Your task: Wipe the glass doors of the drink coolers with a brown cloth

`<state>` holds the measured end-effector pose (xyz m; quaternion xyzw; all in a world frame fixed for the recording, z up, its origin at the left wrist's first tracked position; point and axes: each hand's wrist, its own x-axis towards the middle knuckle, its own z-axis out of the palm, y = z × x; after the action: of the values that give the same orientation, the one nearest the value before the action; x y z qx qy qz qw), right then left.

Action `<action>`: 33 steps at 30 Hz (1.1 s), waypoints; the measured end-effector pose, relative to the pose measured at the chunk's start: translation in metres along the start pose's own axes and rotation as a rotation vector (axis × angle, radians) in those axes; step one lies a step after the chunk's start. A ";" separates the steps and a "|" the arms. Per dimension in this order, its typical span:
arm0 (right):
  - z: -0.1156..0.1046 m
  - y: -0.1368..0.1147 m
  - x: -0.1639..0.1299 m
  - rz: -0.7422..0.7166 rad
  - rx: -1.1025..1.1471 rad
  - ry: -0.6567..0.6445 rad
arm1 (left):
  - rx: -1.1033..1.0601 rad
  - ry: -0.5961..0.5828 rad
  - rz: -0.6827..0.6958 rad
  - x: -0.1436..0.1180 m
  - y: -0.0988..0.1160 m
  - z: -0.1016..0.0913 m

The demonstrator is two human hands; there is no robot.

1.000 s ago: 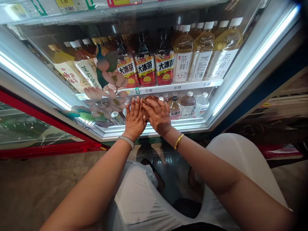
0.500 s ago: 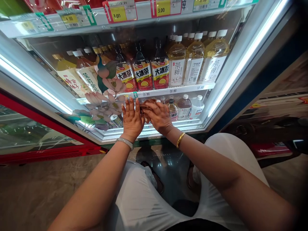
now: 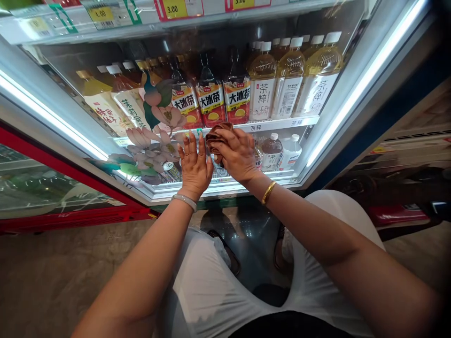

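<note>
My right hand [image 3: 238, 157] presses a brown cloth [image 3: 215, 136] against the glass door [image 3: 105, 56] of a lit drinks cooler, low down by the lower shelf edge. My left hand [image 3: 193, 164] lies flat on the same glass just to the left, fingers together and pointing up, touching the cloth's side. Behind the glass stand dark tea bottles with red labels [image 3: 211, 101] and pale tea bottles with white labels [image 3: 287, 82]. Small bottles [image 3: 271, 151] sit on the bottom shelf. A flower decal [image 3: 151, 145] covers the glass left of my left hand.
Price tags [image 3: 176, 8] line the shelf above. A red-framed cooler [image 3: 59, 188] stands to the left. White LED strips [image 3: 366, 89] run down both door sides. I crouch on a brown tiled floor [image 3: 45, 277], my knees in white fabric [image 3: 204, 291] below my arms.
My right hand has slid the brown cloth upward on the glass, from the bottom shelf level to the shelf edge. My left hand stays flat in nearly the same place.
</note>
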<state>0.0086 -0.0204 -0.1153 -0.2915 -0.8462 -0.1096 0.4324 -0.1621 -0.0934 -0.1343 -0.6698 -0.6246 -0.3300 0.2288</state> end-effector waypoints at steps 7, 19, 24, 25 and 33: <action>0.015 0.003 -0.047 -0.255 0.037 -0.188 | -0.025 -0.019 -0.041 0.004 0.002 0.001; -0.012 0.023 -0.015 -0.229 -0.013 -0.094 | -0.074 -0.035 -0.081 0.009 0.010 -0.005; -0.015 0.037 -0.021 -0.225 0.021 -0.152 | -0.065 -0.087 -0.041 0.006 0.022 -0.002; -0.021 0.040 -0.012 -0.184 0.024 -0.122 | -0.067 -0.094 -0.038 0.006 0.025 -0.003; -0.028 0.038 -0.004 -0.180 0.018 -0.082 | -0.067 -0.079 -0.019 0.020 0.040 0.006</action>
<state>0.0517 -0.0035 -0.1044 -0.2148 -0.8870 -0.1281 0.3883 -0.1214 -0.0800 -0.1198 -0.6837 -0.6280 -0.3262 0.1783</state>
